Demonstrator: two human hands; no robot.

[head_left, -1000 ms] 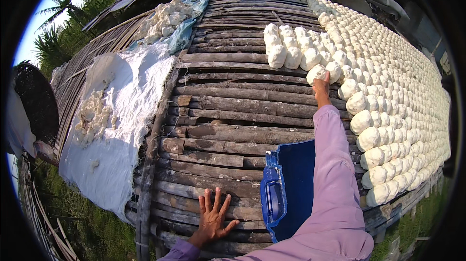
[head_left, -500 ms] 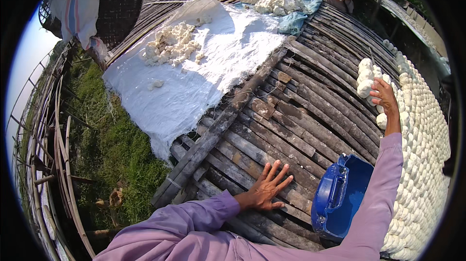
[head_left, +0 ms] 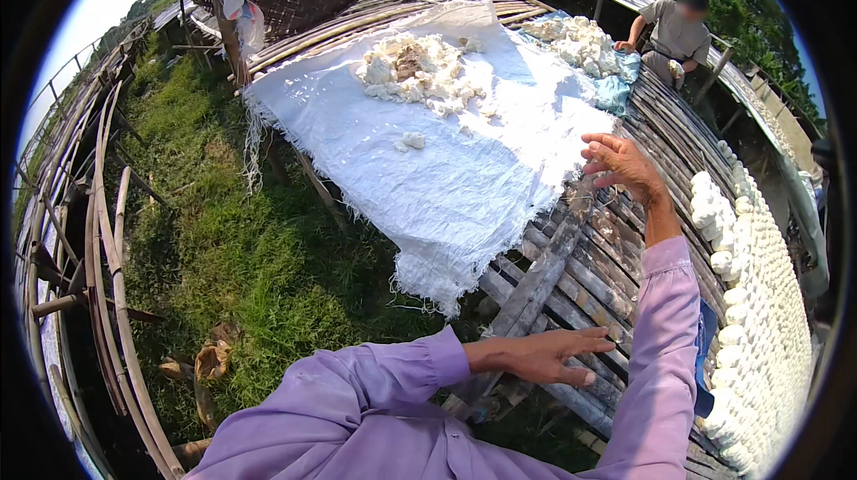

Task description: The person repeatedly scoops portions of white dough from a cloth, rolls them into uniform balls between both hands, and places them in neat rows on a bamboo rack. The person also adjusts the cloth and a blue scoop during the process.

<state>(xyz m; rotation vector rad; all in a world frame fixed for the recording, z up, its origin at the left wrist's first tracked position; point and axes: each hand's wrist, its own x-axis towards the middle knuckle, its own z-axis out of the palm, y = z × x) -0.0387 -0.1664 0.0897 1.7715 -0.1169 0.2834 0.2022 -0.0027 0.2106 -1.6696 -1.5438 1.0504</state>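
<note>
Leftward from the person's right hand [head_left: 625,168], the near part of the white woven sheet [head_left: 446,203] offers open room up to a small pale lump [head_left: 411,142]; farther back, a heap of crumbled lumps [head_left: 420,74] stands in the way. Bamboo slats [head_left: 616,246] leave a passage between the sheet and the rows of white balls [head_left: 759,319]. The right sleeve [head_left: 665,337] and blue container [head_left: 705,360] lie between the left hand [head_left: 558,357] and those rows.
</note>
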